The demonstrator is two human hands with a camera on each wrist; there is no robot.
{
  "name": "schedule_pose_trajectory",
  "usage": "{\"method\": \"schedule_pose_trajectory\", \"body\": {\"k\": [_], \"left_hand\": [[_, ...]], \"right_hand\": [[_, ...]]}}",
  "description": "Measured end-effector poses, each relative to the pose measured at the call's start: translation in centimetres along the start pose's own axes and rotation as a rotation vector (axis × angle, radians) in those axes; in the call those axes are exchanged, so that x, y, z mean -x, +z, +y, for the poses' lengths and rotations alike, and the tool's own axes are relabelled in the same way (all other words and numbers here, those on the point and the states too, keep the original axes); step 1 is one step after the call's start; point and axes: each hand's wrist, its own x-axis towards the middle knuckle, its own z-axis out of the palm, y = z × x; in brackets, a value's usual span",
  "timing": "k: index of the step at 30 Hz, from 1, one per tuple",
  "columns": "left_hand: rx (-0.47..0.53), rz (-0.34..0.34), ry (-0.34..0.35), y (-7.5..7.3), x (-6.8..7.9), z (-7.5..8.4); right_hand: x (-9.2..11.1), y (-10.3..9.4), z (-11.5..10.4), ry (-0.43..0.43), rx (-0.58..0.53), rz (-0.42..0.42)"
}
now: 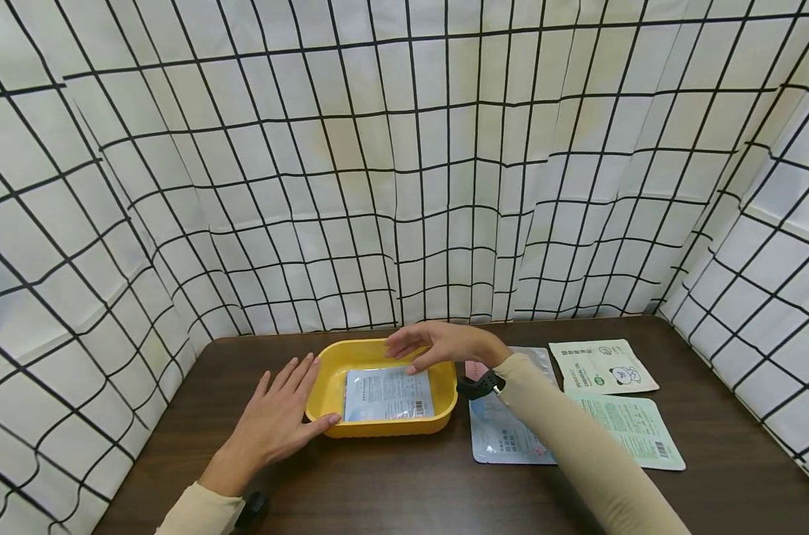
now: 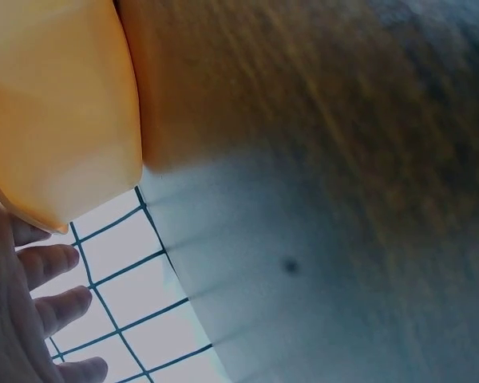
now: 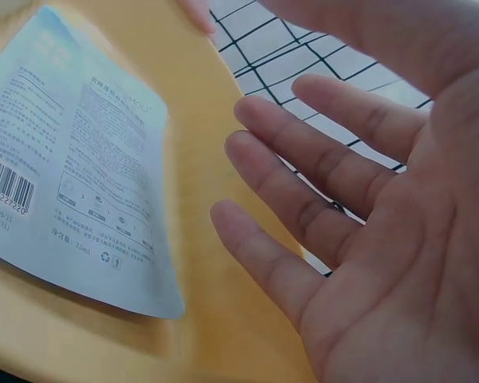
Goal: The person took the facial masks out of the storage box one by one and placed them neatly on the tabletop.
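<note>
A light blue sachet [image 1: 387, 394] with printed text and a barcode lies flat in a yellow plastic basin [image 1: 404, 429]. My left hand [image 1: 278, 412] rests at the basin's left side, fingers straight, the thumb on its front left rim. Over the basin's back right part hovers my right hand [image 1: 444, 346], fingers relaxed and holding nothing. In the right wrist view, the sachet [image 3: 80, 175] lies to the left of the right hand [image 3: 367, 207], apart from its fingertips. The left wrist view has the basin's outer wall [image 2: 64, 104] above the left hand's fingers.
Right of the basin lie several more sachets: a blue one [image 1: 504, 438] partly under the right forearm, a green one [image 1: 634, 427], a cream one [image 1: 601, 368] and a pink-edged one [image 1: 474, 369]. A grid-patterned white curtain [image 1: 417, 186] surrounds the dark wooden table [image 1: 404, 483].
</note>
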Motion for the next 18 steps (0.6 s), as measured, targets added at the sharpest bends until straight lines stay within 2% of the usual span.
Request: {"method": "schedule_pose_trajectory", "body": {"k": [18], "left_hand": [[-0.005, -0.005, -0.008, 0.0, 0.0, 0.2]], "right_hand": [[-1.7, 0.5, 0.5, 0.083, 0.074, -0.015]]}}
